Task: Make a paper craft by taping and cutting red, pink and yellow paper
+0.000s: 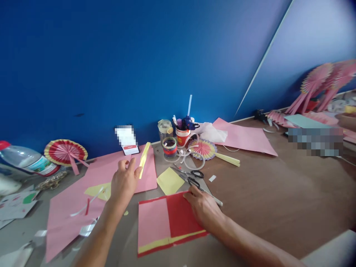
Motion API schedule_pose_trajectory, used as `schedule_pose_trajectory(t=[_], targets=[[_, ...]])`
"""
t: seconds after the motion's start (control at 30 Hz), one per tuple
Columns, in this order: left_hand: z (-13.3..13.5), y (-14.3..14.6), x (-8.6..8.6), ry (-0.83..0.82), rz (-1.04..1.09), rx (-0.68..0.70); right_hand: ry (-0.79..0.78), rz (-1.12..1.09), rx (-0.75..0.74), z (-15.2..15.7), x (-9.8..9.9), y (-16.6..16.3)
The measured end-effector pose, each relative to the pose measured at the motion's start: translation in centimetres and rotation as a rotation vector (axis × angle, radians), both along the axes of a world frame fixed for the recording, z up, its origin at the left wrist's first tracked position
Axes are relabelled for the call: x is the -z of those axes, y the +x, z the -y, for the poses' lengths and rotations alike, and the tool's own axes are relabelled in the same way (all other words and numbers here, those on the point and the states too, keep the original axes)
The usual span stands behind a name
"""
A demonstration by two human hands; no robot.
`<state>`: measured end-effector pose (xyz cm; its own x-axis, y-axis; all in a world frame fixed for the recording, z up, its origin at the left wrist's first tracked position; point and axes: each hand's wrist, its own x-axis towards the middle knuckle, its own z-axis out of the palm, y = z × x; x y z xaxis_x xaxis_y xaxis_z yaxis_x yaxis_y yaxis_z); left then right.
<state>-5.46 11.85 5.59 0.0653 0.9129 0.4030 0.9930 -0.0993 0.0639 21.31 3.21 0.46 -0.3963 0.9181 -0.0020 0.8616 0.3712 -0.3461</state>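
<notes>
The left hand (125, 182) pinches a yellow strip (144, 160) at its lower end, thumb and fingers closed on it. The strip stands tilted above the pink paper (105, 168). It looks like thin paper folded lengthwise, so I judge it very light and springy along the folds, and easy to crease or crush. A soft pinch near one end, as here, suits it; a grip in the middle would likely buckle it.

The right hand (204, 209) lies flat with its fingers released and spread on the upper right corner of a red sheet (179, 217). The sheet lies on the worktop (278, 193) right in front of the person. A pink panel covers its left half and a yellow band runs along its near edge. It is probably light and limp, and would slide on the smooth worktop unless pressed down. A corner or edge is the place to lift it, and a hard tug could tear it.

The scissors (191, 178) lie just beyond the right fingertips, beside a yellow square (169, 180).

Little writing can be read. A cup (183, 138) of pens has red print and a bottle (26, 160) lying at the left has a coloured label, both too blurred to make out. A small card (130, 150) against the wall has a red band, but its text is too small.
</notes>
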Motion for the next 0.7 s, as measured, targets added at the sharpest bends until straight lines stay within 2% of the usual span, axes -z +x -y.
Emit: schedule_pose_trajectory(t=[0.1,0.2,0.3,0.4,0.47,0.57,0.7], targets=[[-1.8,0.1,0.9,0.048,0.076,0.025,-0.006,-0.016,-0.012,-0.1,0.0,0.1],[-1.3,1.0,1.4,0.068,0.138,0.128,-0.009,-0.029,0.002,-0.2,0.0,0.1],[1.9,2.5,1.9,0.039,0.161,0.303,-0.017,-0.033,0.009,-0.2,-0.1,0.1],[6.7,4.1,2.9,-0.037,0.096,0.631,-0.01,-0.047,0.008,-0.2,0.0,0.1],[9.3,5.0,3.7,-0.106,0.029,0.762,0.003,-0.066,0.008,-0.1,0.2,0.1],[11.2,5.4,4.9,-0.209,-0.043,0.826,0.015,-0.093,0.01,-0.1,0.5,0.1],[11.5,5.2,6.5,-0.243,-0.064,0.834,0.034,-0.124,0.007,-0.1,0.8,0.2]])
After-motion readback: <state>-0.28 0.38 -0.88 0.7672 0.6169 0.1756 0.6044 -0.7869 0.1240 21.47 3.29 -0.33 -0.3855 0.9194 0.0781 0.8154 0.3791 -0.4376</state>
